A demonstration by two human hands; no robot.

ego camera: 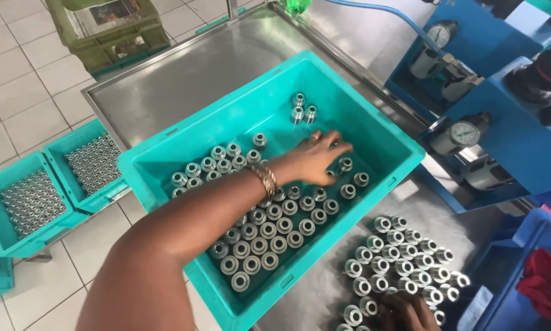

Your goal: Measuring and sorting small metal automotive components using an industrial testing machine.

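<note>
The left hand reaches into the teal plastic crate, fingers spread loosely over upright short silver metal fittings just beneath their tips, while the right hand, grip hidden, touches loose table fittings.

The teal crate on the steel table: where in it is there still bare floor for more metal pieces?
In the teal crate, the floor is bare along the far-left wall and in the far-right corner beyond three loose fittings. The near half is crowded with rows of fittings. The left hand covers the middle; the right hand rests by the table's cluster.
</note>
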